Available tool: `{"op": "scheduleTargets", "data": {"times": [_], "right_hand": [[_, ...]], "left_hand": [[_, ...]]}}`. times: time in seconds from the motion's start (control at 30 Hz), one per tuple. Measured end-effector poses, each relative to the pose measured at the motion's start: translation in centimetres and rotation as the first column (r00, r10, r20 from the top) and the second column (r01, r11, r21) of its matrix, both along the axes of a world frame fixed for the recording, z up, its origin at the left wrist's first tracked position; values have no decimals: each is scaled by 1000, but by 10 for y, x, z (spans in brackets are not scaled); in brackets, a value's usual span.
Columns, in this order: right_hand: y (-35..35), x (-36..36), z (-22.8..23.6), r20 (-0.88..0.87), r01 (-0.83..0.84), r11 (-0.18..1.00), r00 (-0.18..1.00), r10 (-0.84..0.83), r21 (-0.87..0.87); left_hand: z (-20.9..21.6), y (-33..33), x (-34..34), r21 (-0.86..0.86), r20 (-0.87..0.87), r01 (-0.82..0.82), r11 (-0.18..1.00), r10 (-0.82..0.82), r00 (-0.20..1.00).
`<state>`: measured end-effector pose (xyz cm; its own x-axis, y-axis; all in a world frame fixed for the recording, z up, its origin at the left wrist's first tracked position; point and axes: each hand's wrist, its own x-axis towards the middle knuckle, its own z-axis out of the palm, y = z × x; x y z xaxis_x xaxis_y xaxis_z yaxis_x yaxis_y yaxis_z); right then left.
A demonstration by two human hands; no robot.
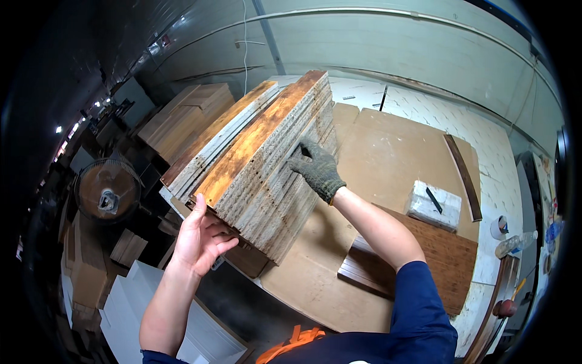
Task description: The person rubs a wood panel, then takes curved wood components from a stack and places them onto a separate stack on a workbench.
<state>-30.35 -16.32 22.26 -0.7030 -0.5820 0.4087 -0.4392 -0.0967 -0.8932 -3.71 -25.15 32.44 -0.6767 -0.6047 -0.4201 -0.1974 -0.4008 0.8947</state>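
A tall stack of wood planks (285, 164) stands in front of me, its top plank streaked orange and brown and its side edges rough and grey. My left hand (203, 242) is bare, with its thumb up against the near-left end of the top plank. Its other fingers spread below that corner, around nothing visible. On the right side of the stack rests my right hand (318, 170), in a grey knit glove. A gap shows between its thumb and fingers, which touch the plank edges. Beside the stack, to the left, lies a lower row of similar planks (224, 130).
Brown board (388, 145) covers the table. To the right are dark brown planks (436, 261), a white wrapped block (433, 206) with a black tool on it, a thin dark strip (464, 176) and a plastic bottle (515, 242). A round fan (108, 191) stands left.
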Motion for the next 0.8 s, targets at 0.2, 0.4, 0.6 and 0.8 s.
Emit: {"op": "scheduleTargets", "data": {"times": [0.2,0.4,0.6,0.8], "right_hand": [[-5,-10,-6,171,-1,999,985,-6,45],[-19,-67,23,-22,133,973,991,-131,188],[-42,-87,19,-121,259,909,965,-232,326],[-31,-76,34,-67,193,885,981,-182,424]], "left_hand": [[-2,-2,-5,-32,41,1,999,1,999],[-5,0,-6,-32,31,-27,999,28,999],[-3,5,-4,-29,-1,-19,999,19,1000],[-5,5,-7,-26,-16,-17,1000,16,1000]]}}
